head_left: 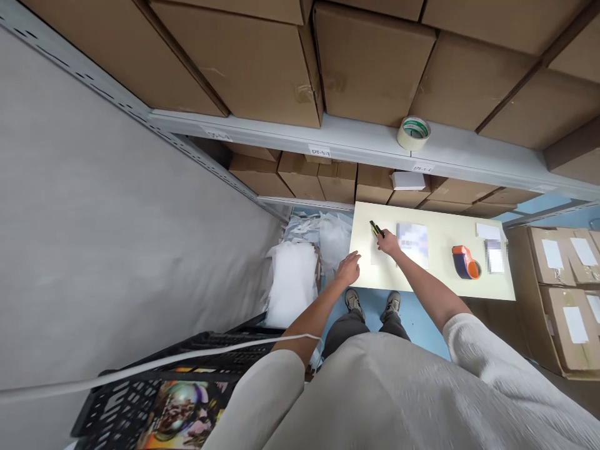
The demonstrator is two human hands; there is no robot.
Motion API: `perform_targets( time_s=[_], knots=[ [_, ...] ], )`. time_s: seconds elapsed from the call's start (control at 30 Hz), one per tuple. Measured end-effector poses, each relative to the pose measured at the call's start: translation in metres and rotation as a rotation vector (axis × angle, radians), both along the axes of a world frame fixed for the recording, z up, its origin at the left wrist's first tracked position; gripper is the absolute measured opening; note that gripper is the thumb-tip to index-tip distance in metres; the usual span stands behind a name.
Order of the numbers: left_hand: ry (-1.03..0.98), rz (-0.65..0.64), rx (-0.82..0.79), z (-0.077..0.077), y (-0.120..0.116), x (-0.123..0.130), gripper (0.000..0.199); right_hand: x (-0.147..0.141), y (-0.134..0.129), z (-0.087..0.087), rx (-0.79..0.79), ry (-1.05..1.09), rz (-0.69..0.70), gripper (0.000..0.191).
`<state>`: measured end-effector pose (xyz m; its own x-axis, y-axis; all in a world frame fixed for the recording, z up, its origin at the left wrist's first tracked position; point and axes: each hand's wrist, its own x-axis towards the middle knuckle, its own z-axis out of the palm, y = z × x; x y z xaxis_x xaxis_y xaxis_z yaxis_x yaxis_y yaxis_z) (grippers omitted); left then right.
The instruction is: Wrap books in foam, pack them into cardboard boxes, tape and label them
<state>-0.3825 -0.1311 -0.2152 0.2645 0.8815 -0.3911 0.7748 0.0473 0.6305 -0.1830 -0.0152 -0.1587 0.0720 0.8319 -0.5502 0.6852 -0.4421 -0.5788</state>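
Note:
My right hand (388, 242) is closed on a black and yellow-green cutter (375, 229), held over the left part of a cream table (440, 275). My left hand (349, 269) rests at the table's left edge, fingers spread and holding nothing. Just right of my right hand lies a flat, pale printed item (415, 245). Farther right on the table sits an orange and dark blue tape dispenser (465, 262). White papers or labels (494, 256) lie near the right end.
Shelves of cardboard boxes (375, 69) rise beyond the table, with a tape roll (414, 133) on a ledge. White wrapping sheets (293, 278) are piled at left. A black crate (122, 406) and white cable (164, 361) are lower left. Labelled boxes (569, 328) stand at right.

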Motion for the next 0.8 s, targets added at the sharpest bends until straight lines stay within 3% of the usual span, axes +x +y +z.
perform_targets(
  time_s=[0.2,0.4,0.6,0.8],
  knots=[
    [-0.072,0.005,0.026,-0.002,-0.003,-0.006,0.063,0.004,-0.02,-0.003,-0.03,0.005,-0.008,0.014],
    [-0.08,0.033,0.013,-0.001,-0.001,-0.006,0.078,0.012,-0.069,-0.001,-0.016,0.039,0.015,0.017],
    [-0.041,0.057,-0.02,0.0,-0.001,-0.005,0.078,0.024,-0.121,0.001,-0.044,0.081,0.03,0.018],
    [-0.018,0.056,-0.035,0.0,-0.002,-0.005,0.085,0.033,-0.154,0.0,-0.078,0.094,0.03,0.018]
  ],
)
